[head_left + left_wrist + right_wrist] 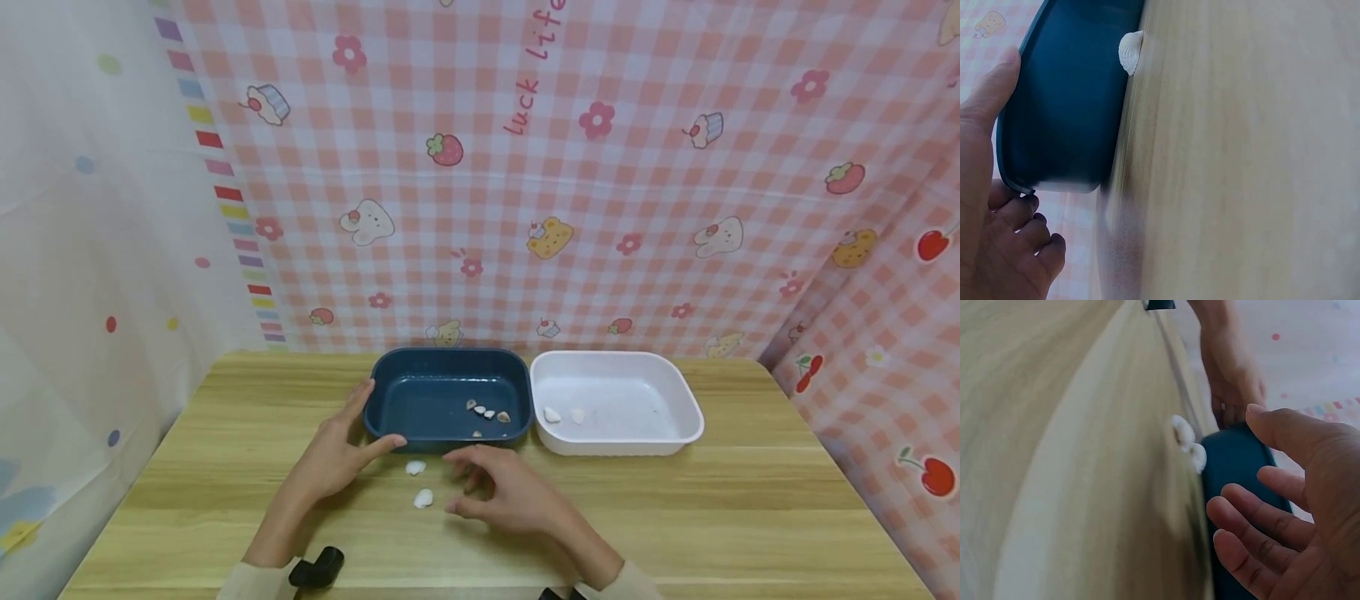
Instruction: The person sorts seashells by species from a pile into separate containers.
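A dark blue tray (420, 417) stands on the table with several small shells (489, 414) lying in its right part. At its left end my left hand (336, 450) holds it, thumb at the front rim and fingers along the left side. Two white shells lie on the wood in front of the tray: a nearer shell (423, 498) and a farther shell (416, 468). The left wrist view shows one ribbed white shell (1130, 53) beside the tray wall. My right hand (510, 492) hovers just right of these shells, fingers loosely bent, holding nothing.
A white tray (618, 448) stands right beside the dark blue one, with two pale shells (552, 415) inside it. Behind the wooden table (750, 500) hangs a pink checked cloth (487, 208). A white dotted cloth (97, 250) hangs at the left.
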Motion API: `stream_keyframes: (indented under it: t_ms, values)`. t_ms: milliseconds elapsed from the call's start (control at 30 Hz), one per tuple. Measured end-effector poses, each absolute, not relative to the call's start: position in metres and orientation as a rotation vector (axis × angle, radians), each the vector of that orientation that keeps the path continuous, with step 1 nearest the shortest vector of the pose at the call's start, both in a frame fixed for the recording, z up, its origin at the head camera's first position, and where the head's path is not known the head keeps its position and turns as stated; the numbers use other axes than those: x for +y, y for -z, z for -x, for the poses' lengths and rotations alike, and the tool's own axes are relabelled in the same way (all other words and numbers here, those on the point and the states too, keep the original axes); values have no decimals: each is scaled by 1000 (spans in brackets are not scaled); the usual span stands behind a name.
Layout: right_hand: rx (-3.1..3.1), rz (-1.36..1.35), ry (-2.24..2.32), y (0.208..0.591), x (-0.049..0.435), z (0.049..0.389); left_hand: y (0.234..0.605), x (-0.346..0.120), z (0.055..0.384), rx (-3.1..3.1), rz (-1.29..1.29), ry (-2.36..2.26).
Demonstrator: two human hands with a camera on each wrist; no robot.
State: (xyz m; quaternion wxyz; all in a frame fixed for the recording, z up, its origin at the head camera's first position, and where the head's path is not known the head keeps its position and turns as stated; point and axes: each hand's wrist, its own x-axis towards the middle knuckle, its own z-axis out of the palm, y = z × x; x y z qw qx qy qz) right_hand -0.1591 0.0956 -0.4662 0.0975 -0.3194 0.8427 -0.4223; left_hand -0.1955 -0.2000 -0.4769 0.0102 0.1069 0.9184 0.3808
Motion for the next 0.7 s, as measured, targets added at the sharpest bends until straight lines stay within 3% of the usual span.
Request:
stream_keyframes:
  t_ms: [700]
  values:
    - [2616, 901, 1104, 485, 59, 166, 476, -200, 195, 2857, -341, -1201]
